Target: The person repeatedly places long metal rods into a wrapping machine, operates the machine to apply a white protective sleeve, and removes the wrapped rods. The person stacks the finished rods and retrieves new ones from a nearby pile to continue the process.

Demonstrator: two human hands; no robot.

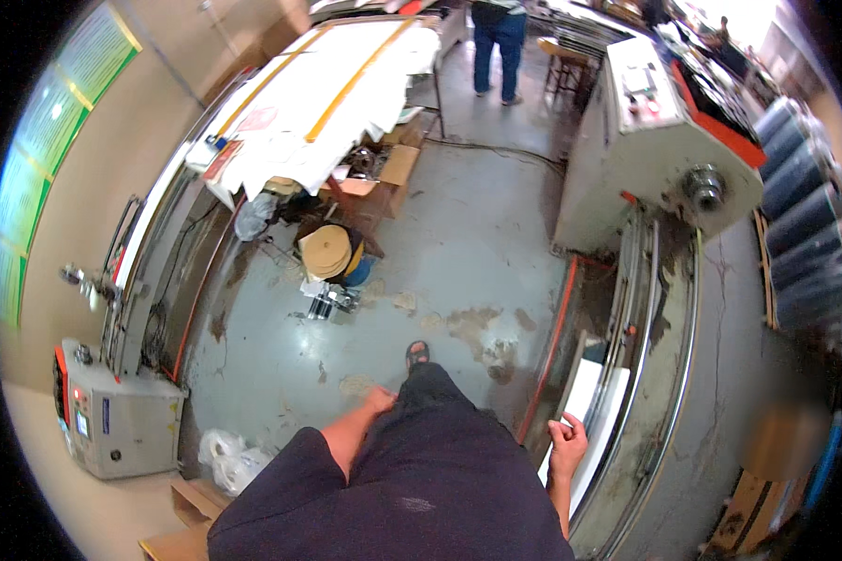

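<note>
My left hand [381, 400] hangs beside the dark shorts [430, 388], low over the grey floor. It is small and blurred, and its fingers cannot be made out. My right hand [567, 447] is raised over the long white panels [585, 393] lying along the machine's rails on the right. Its thumb and fingers are bent but apart, with nothing visible between them. Whether it touches a panel, I cannot tell. Steel rods [638, 355] run beside the panels toward a large grey machine head [660, 140] with a round metal chuck [704, 189].
Ahead on the left, a table covered in white sheets [346, 84] stands over cardboard boxes [400, 166]. A tan roll [326, 251] sits on the floor [477, 224]. Another machine [126, 421] stands at left. Dark cylinders [800, 206] line the right. A person [499, 42] stands far ahead.
</note>
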